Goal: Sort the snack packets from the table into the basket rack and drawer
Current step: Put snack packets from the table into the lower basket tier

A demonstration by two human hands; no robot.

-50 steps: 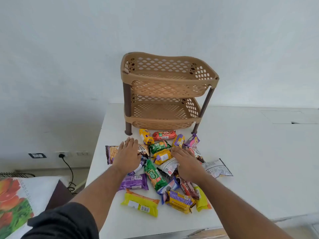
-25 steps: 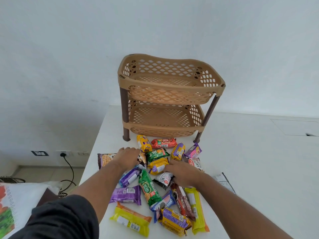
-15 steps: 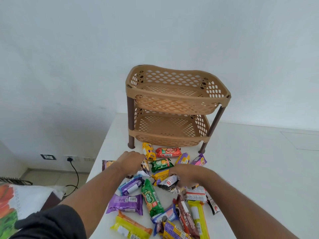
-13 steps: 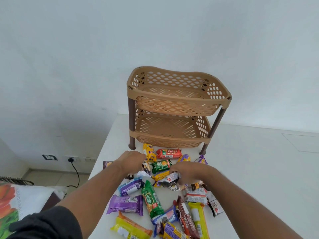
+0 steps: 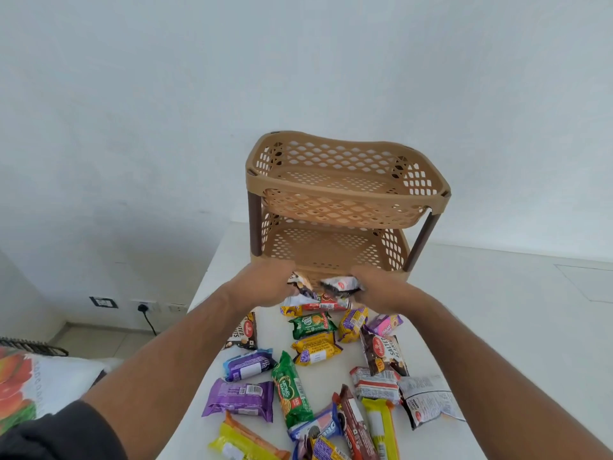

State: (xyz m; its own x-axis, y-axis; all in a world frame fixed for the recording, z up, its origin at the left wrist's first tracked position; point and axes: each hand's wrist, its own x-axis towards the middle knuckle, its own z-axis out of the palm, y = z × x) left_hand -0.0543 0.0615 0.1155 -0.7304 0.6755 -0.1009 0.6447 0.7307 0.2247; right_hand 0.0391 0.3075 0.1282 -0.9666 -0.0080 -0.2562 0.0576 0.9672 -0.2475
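Head view: the left hand (image 5: pixel 265 283) is gripping a dark packet (image 5: pixel 300 283) and the right hand (image 5: pixel 381 287) a white packet (image 5: pixel 340 284), both raised just before the basket rack (image 5: pixel 348 194). Clearing the lower tier's front rim before releasing would probably be landing both packets cleanly inside.

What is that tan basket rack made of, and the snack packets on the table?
The basket rack looks like moulded plastic, matte tan: smooth even walls pierced with neat diamond holes, on dark brown legs, likely plastic too. The snack packets look like thin shiny printed film, plastic or foil: they crinkle and catch the light.
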